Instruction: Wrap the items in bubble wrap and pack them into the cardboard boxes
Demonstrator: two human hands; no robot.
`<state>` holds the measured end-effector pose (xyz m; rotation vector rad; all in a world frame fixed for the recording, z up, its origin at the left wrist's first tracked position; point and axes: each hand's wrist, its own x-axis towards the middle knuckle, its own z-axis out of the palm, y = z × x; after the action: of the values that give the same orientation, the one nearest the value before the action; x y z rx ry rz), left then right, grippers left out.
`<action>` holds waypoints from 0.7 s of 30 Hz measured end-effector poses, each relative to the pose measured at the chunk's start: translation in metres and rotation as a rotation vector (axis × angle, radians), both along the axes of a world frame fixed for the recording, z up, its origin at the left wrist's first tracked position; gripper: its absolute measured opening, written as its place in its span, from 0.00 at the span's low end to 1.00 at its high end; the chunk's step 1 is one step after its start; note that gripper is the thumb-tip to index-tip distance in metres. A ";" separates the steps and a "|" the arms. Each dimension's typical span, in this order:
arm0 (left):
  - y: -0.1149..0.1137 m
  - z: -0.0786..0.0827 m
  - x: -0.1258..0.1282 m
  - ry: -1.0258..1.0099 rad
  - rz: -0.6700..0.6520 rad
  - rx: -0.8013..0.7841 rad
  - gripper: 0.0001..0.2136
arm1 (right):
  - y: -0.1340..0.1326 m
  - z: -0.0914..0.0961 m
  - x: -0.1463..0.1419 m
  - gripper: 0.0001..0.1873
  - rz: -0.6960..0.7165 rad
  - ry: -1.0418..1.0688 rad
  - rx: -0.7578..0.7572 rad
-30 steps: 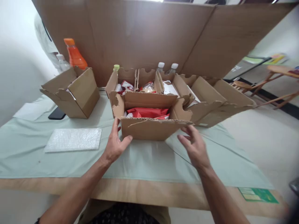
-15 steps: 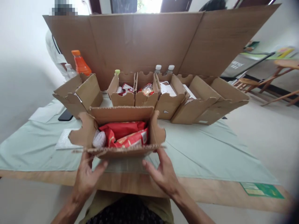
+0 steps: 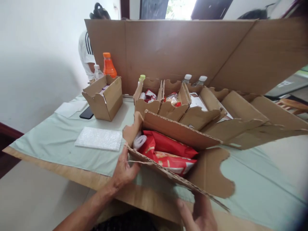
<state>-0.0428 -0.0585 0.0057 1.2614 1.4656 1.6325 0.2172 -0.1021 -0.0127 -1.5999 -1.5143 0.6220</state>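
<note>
A long open cardboard box (image 3: 207, 173) is between my hands, turned at an angle above the table's front edge. Inside lie red snack packets (image 3: 168, 146) and, at the left end, a whitish roll (image 3: 139, 141) that may be bubble wrap. My left hand (image 3: 126, 170) grips the box's near left corner, with its fingers partly hidden behind the cardboard. At the near right side, my right hand (image 3: 198, 211) holds the box from below, its fingertips out of sight. Left of the box a flat bubble-wrap pouch (image 3: 99, 138) lies on the cloth.
Several cardboard bins (image 3: 148, 96) stand in a row behind, with packets in some. A separate bin (image 3: 115, 99) is at left, by a black phone (image 3: 86, 113) and an orange bottle (image 3: 109, 67). A tall cardboard screen (image 3: 180, 48) stands behind; a person (image 3: 86, 48) is beyond it.
The box has moved right and swung round, its right end coming nearer to me. Both hands have gone with it. The view has turned left, showing more of the table's left side.
</note>
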 end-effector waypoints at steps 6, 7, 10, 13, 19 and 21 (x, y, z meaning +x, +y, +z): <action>0.018 0.009 -0.077 0.032 -0.003 -0.067 0.32 | 0.033 -0.011 -0.004 0.29 0.324 0.045 -0.010; 0.019 0.007 -0.087 0.105 0.022 -0.075 0.32 | 0.039 -0.011 0.002 0.29 0.310 0.044 -0.022; 0.024 0.002 -0.117 0.465 0.140 -0.113 0.31 | 0.055 -0.004 0.013 0.32 0.250 0.048 -0.069; 0.029 -0.005 -0.142 0.818 0.087 -0.202 0.27 | 0.064 0.009 0.007 0.30 0.266 0.016 -0.119; 0.000 -0.016 -0.181 1.077 0.004 -0.318 0.20 | 0.071 0.021 -0.007 0.25 0.339 -0.026 -0.039; -0.017 -0.013 -0.195 1.144 0.061 -0.343 0.21 | 0.074 0.019 -0.004 0.25 0.353 -0.034 -0.023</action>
<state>-0.2379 -0.0753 -0.0070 2.0590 2.2830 0.5372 0.2132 -0.0277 0.0065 -1.3749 -1.8393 0.8099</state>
